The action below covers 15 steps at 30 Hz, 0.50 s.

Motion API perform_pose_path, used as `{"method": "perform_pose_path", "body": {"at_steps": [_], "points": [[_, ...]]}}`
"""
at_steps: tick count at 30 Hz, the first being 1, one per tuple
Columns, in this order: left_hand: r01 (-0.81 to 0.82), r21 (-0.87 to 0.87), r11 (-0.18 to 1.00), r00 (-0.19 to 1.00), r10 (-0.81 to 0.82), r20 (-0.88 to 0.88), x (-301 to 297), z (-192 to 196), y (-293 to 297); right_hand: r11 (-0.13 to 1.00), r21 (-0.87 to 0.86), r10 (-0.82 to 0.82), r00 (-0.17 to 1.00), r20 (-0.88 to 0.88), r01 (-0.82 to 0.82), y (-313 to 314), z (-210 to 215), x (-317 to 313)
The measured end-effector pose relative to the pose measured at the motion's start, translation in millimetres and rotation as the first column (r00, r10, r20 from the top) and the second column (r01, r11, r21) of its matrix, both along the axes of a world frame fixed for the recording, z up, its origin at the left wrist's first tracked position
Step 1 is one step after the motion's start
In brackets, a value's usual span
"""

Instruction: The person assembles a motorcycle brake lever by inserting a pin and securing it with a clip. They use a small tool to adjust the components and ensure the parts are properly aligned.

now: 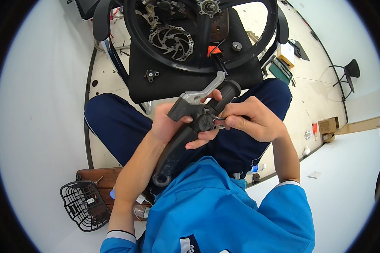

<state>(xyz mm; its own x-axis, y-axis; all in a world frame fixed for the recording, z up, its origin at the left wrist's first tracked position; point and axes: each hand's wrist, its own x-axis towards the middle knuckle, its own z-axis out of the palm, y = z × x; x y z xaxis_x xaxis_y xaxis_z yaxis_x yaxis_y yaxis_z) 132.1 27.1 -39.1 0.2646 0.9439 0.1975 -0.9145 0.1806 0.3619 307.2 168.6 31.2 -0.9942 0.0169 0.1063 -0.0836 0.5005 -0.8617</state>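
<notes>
Handlebar assembly (180, 143) in hand, a person in a blue shirt (207, 198) and navy trousers (116, 126) works seated beside a white wall, as seen from across the room. The black part slants above the lap, its ringed end low and near the shirt, its ribbed grip (229, 91) angled away toward an office chair. A silver brake lever (207, 89) juts out above the clamp (204, 121) at its middle.

The left hand (164, 122) is curled around the assembly from the left and beneath, thumb by the clamp, fingertips showing on the far side. The right hand (257, 120) is nearly closed, thumb and forefinger pinching a thin, dark piece (218, 118) against the clamp's right side; its exact kind cannot be told from here.

Just ahead, a black spoked wheel (183, 65) lies over the chair's dark seat (135, 86). A slotted brake disc (172, 43) shows between its spokes, with an orange item (214, 51) and a small round metal part (237, 46) to the right, and a small metal fitting (152, 75) outside the rim. At lower left, a black wire basket (86, 206) leans by brown boards (109, 175); at right, a green case (280, 71) rests on the pale floor (321, 95).
</notes>
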Motion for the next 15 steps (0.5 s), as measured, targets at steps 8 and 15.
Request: {"method": "perform_pose_path", "body": {"at_steps": [8,15], "points": [[0.09,-0.083,0.993,0.996,-0.087,0.028,-1,-6,-5,0.989,0.039,0.136,0.983,0.123,-0.142,24,3,-4],[0.057,-0.217,0.974,0.984,-0.092,-0.154,5,-2,-8,0.995,0.097,0.015,0.977,0.211,-0.036,52,36,-13]]}}
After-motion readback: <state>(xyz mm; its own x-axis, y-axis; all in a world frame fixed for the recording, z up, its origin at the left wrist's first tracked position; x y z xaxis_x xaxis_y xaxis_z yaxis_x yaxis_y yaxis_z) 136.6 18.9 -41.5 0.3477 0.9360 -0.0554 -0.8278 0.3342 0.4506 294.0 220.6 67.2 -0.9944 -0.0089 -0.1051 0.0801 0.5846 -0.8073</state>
